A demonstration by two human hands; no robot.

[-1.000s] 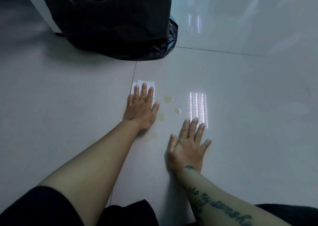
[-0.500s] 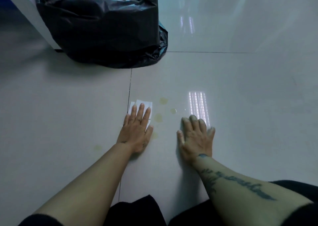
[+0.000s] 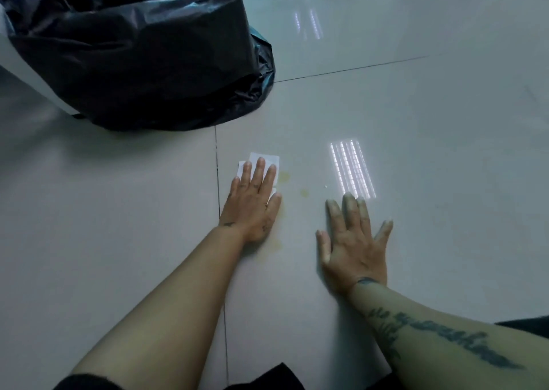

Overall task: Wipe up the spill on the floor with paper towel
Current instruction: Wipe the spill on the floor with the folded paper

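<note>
Paper towel (image 3: 263,159), white and folded, is pressed flat on the pale tiled floor (image 3: 445,181) beneath the left hand (image 3: 252,208), near the centre of the view. The left fingers (image 3: 259,171) are held straight and close together on top of the towel, pinning it down; only its far edge and a corner by the thumb are visible. A grout line (image 3: 218,163) runs just at the towel's nine o'clock side.

Yellowish spill spots (image 3: 283,176) are seen at the towel's three o'clock edge, with a smaller spot (image 3: 304,192) toward four o'clock and a faint smear (image 3: 277,242) beside the left wrist at six o'clock. The right hand (image 3: 353,250) is planted palm down on bare tile, fingers spread, holding nothing, and appears to be used as a brace. A black bin bag (image 3: 133,50) sits well beyond the towel at eleven o'clock.

The wiping step is judged to be under way, with part of the spill not yet covered. The next move is likely to call for the towel to be slid toward three and four o'clock under steady downward pressure, then drawn back to six o'clock over the smear.
</note>
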